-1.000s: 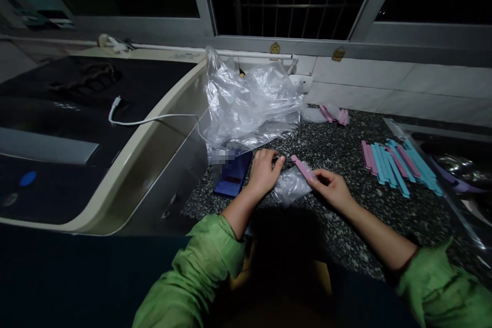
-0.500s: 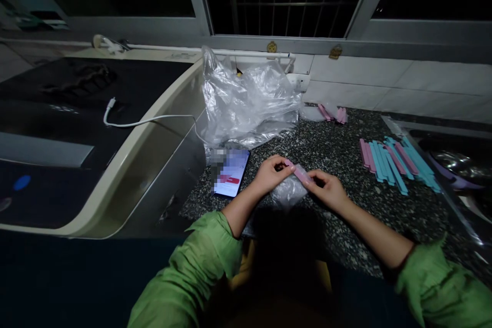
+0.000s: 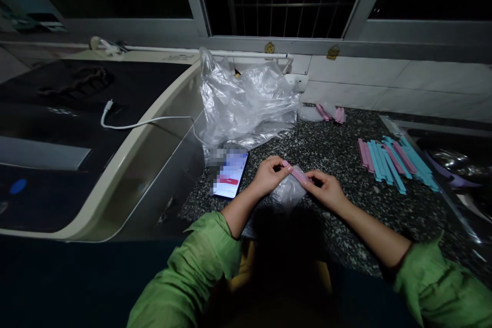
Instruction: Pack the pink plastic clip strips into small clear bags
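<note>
My left hand (image 3: 269, 175) and my right hand (image 3: 326, 188) both pinch a pink sealing clip (image 3: 294, 172) over the mouth of a small clear plastic bag (image 3: 286, 196). The left fingers hold the clip's near-left end, the right fingers its other end. The bag hangs crumpled below the clip on the speckled dark counter (image 3: 338, 154). Both sleeves are green.
A lit phone (image 3: 229, 180) lies left of my hands. A big crumpled clear bag (image 3: 246, 102) stands behind. Several blue and pink clips (image 3: 392, 163) lie at right, more pink clips (image 3: 332, 114) at the back. A white cable (image 3: 142, 122) crosses the appliance top; a sink (image 3: 453, 164) at far right.
My left hand left the phone and came right to pinch the clip's end. The phone screen lit up. Both hands now hold the clip on the small bag.
</note>
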Tool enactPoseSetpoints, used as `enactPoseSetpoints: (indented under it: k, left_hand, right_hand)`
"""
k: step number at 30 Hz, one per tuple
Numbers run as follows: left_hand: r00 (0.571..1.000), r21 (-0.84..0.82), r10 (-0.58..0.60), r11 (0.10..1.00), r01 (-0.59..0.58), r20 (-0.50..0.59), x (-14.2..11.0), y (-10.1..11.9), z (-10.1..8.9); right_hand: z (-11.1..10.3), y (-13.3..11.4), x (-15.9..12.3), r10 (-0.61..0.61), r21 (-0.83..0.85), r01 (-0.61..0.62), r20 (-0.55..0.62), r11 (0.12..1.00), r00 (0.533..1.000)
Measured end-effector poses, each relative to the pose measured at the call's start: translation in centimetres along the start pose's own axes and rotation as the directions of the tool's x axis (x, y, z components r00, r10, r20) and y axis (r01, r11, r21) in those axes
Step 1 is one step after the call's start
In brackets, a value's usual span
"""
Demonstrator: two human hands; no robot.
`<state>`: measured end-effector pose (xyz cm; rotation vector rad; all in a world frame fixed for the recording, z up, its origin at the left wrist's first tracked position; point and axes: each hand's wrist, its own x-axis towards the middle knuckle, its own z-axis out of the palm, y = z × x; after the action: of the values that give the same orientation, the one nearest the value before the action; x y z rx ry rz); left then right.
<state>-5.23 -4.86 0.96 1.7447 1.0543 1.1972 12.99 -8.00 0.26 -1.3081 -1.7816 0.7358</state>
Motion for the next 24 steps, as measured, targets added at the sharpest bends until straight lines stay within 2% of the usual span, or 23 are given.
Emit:
enactPoseSetpoints:
  k: [10, 16, 20, 24]
  left_hand:
    - [0.999, 0.001, -0.014, 1.0, 0.014, -0.039, 0.0, -0.07, 0.13]
    - [0.997, -0.016, -0.067, 0.998, 0.067, -0.025, -0.01, -0.03, 0.2]
    - [0.994, 0.003, -0.074, 0.997, 0.074, 0.081, -0.06, 0.23, 0.12]
    - [0.967, 0.019, -0.101, 0.995, 0.099, 0.236, -0.21, 0.25, 0.08]
  right_hand:
    - [-0.04, 0.14, 0.07, -0.007, 0.008, 0.008, -0.008, 1.0, 1.0]
    - [-0.02, 0.26, 0.06, 0.005, 0.02, -0.004, -0.024, 1.0, 1.0]
    - [-0.36, -0.1, 0.16, -0.013, 0.035, 0.014, -0.036, 0.999, 0.999]
    - [-0.77, -0.26, 0.32, -0.028, 0.042, 0.031, -0.071, 0.999, 0.997]
